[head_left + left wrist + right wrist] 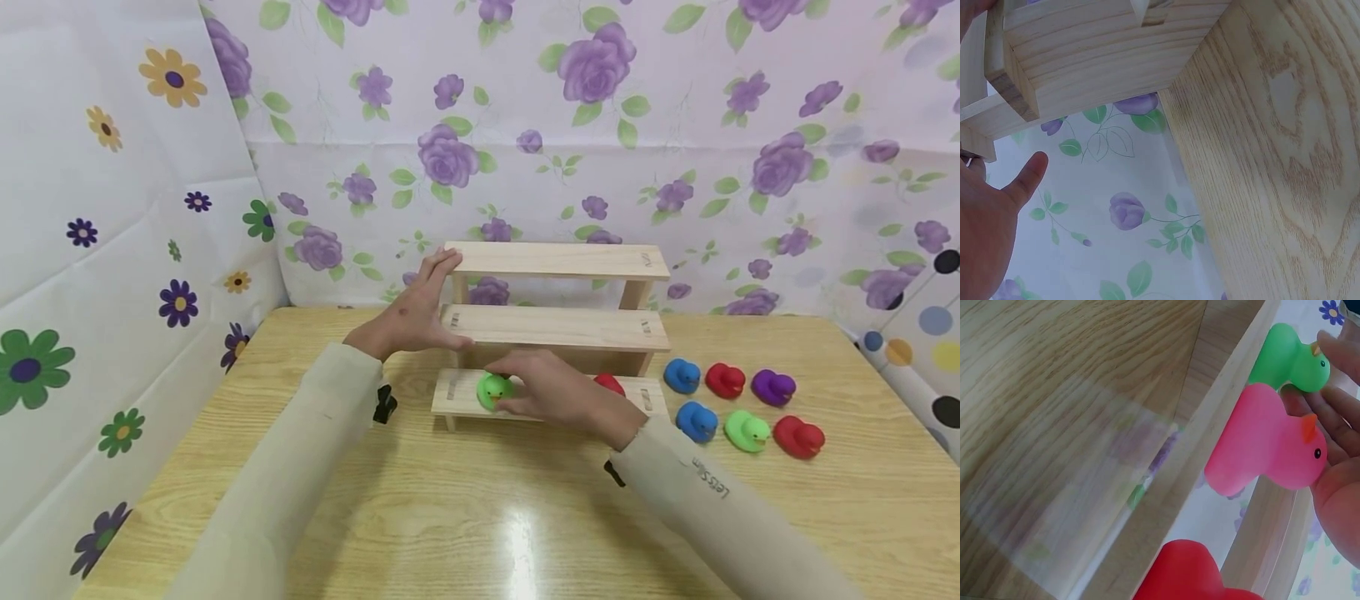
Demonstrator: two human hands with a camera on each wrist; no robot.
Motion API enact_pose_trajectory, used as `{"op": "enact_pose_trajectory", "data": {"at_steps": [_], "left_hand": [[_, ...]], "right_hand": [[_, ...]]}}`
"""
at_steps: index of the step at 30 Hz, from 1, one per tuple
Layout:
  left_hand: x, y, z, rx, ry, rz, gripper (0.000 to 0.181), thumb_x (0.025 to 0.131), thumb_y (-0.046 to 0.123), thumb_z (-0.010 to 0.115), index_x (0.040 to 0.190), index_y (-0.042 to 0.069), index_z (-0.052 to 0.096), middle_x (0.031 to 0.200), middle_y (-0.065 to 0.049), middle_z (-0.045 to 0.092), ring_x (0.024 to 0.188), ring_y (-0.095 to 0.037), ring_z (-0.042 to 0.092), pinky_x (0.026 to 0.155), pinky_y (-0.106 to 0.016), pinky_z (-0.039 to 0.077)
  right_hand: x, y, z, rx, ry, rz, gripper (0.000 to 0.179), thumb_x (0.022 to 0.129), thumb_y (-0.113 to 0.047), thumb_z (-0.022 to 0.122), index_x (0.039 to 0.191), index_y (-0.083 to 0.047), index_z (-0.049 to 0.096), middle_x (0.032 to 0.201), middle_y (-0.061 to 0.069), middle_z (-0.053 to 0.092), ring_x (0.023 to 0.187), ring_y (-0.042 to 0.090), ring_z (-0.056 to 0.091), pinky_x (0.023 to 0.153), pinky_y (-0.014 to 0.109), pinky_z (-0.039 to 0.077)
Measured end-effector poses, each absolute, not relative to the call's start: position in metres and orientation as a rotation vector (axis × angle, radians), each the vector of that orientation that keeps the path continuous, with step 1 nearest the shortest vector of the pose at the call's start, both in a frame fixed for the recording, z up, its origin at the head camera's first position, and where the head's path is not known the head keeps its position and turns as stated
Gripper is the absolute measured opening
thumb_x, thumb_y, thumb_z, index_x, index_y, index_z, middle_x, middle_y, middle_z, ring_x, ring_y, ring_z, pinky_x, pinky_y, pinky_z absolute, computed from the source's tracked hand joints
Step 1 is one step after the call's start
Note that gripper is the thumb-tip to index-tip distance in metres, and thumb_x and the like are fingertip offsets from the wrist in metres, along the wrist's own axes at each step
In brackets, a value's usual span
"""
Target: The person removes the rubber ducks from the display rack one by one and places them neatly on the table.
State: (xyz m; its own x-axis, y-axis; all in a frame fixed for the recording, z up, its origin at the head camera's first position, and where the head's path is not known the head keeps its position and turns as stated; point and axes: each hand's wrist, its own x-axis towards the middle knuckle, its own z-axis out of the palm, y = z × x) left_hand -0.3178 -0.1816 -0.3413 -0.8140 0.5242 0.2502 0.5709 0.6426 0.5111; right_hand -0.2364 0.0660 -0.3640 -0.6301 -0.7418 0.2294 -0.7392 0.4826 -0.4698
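Note:
A three-tier wooden shelf [555, 327] stands on the table. My left hand [416, 312] rests at its left end, fingers on the top board's end and thumb by the middle board. In the left wrist view the thumb [1029, 178] is stretched out. My right hand [551, 392] pinches a green rubber duck [491, 390] by its head at the left of the bottom tier. In the right wrist view, a pink duck [1254, 440] sits beside the green duck [1288, 359]; the hand hides it from the head view. Farther right is a red duck [609, 383], partly covered.
Right of the shelf, several ducks stand in two rows on the table: blue [682, 376], red [725, 381] and purple [773, 387] behind; blue [697, 422], green [747, 431] and red [799, 437] in front. Flowered cloth [525, 167] hangs behind.

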Motion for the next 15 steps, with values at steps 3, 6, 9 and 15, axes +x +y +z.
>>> {"op": "enact_pose_trajectory", "data": {"at_steps": [3,6,9,15], "left_hand": [[-0.3186,-0.1811,-0.3410,-0.932,-2.770,-0.905,0.126,0.069,0.035,0.092,0.160,0.012,0.008,0.164,-0.007,0.004,0.152,-0.024,-0.001,0.114,-0.051,0.030],[-0.3185,-0.1809,-0.3410,-0.937,-2.766,-0.911,0.125,0.070,0.034,0.092,0.160,0.012,0.008,0.164,-0.008,0.004,0.152,-0.025,-0.001,0.114,-0.052,0.030],[-0.3185,-0.1809,-0.3410,-0.936,-2.768,-0.910,0.126,0.069,0.034,0.092,0.160,0.012,0.008,0.164,-0.008,0.004,0.152,-0.025,0.000,0.114,-0.052,0.030],[-0.3166,-0.1815,-0.3403,-0.921,-2.780,-0.903,0.127,0.069,0.035,0.092,0.160,0.013,0.007,0.164,-0.006,0.003,0.152,-0.024,-0.001,0.114,-0.052,0.030]], "right_hand": [[-0.2357,0.0652,-0.3633,-1.332,2.712,-0.843,0.037,0.087,-0.009,0.078,0.122,0.000,0.067,0.108,0.003,0.069,0.100,0.015,0.064,0.087,0.037,0.055],[-0.2350,0.0651,-0.3624,-1.317,2.727,-0.837,0.034,0.089,-0.006,0.076,0.121,0.000,0.068,0.109,0.004,0.069,0.101,0.016,0.065,0.088,0.036,0.055],[-0.2348,0.0649,-0.3615,-1.312,2.736,-0.840,0.033,0.089,-0.005,0.074,0.121,-0.001,0.068,0.110,0.005,0.070,0.102,0.016,0.065,0.089,0.036,0.055],[-0.2364,0.0605,-0.3639,-1.353,2.741,-0.819,0.031,0.088,-0.011,0.078,0.117,-0.001,0.070,0.105,0.003,0.070,0.096,0.015,0.064,0.084,0.033,0.056]]}}
